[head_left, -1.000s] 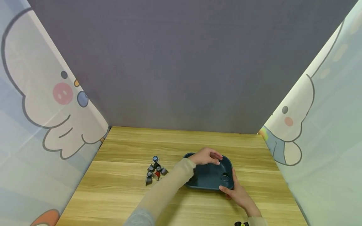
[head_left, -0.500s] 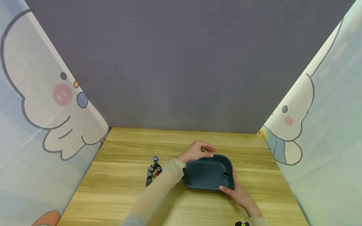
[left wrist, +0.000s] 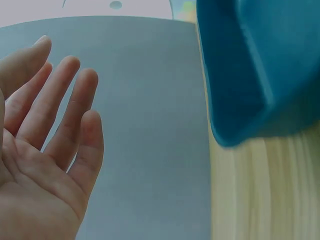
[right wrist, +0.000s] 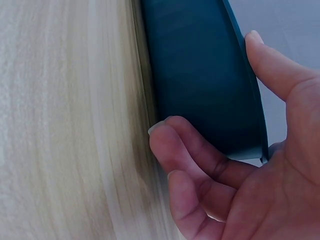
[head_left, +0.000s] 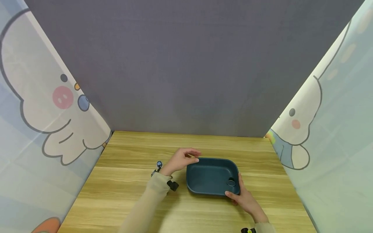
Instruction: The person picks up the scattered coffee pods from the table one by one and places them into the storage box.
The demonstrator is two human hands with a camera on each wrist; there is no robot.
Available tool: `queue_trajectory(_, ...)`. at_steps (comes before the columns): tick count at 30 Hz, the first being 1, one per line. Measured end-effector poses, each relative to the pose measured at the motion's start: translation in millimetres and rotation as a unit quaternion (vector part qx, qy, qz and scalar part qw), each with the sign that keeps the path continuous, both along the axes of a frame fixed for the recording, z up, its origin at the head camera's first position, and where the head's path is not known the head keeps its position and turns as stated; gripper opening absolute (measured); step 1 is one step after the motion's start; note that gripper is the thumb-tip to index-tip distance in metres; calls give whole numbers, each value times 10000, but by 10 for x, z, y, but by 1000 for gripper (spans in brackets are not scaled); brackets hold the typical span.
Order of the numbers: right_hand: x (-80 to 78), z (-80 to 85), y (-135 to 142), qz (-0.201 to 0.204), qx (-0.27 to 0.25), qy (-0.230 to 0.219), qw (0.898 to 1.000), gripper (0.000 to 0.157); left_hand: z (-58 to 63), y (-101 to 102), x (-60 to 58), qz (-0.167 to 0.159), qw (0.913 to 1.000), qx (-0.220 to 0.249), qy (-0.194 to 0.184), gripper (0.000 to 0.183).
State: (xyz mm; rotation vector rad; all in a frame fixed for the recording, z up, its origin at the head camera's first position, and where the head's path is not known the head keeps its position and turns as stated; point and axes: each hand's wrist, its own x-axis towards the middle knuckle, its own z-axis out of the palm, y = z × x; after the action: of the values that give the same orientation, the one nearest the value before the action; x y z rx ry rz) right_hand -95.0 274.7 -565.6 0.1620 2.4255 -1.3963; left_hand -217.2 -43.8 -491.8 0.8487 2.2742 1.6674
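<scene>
Lower ctr. of frame, we see the R hand [head_left: 244,198] pinching a dark tray [head_left: 208,178] at its right end; L hand [head_left: 180,160], fingers [left wrist: 89,145] loosely spread, nears upper-left corner; small round item [head_left: 231,182] inside, poss. a capsule.

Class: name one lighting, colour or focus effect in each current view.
Head view: a shadow lies on the table beside the left sleeve; left wrist view: the tray looks bluer than in the head view, its lower edge blurred; right wrist view: the table darkens near the right hand.
</scene>
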Motion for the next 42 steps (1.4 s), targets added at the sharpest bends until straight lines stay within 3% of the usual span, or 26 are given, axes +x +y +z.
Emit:
queue_trajectory(3,-6,-12,5,-22,18,18,10000,112,-53,-170,64,207,9998,46,-51,31)
queue_trajectory(11,-8,-42,23,-70,36,46,10000,112,-212,-577,199,647,9975,-29,290,32)
queue_trajectory(24,-25,-48,11,-19,-12,45,10000,112,-390,-1202,349,1338,9910,-31,-62,33)
queue_trajectory(30,-28,-50,17,-75,22,57,10000,112,-522,-1407,438,1632,9862,-65,-261,32)
queue_trajectory(36,-34,-44,8,-94,25,54,9999,112,-618,-1556,536,1913,9813,-182,-139,31)
queue_trajectory(42,-25,-37,-10,-113,51,15,9999,113,-553,-1579,710,1961,9791,-361,-409,33)
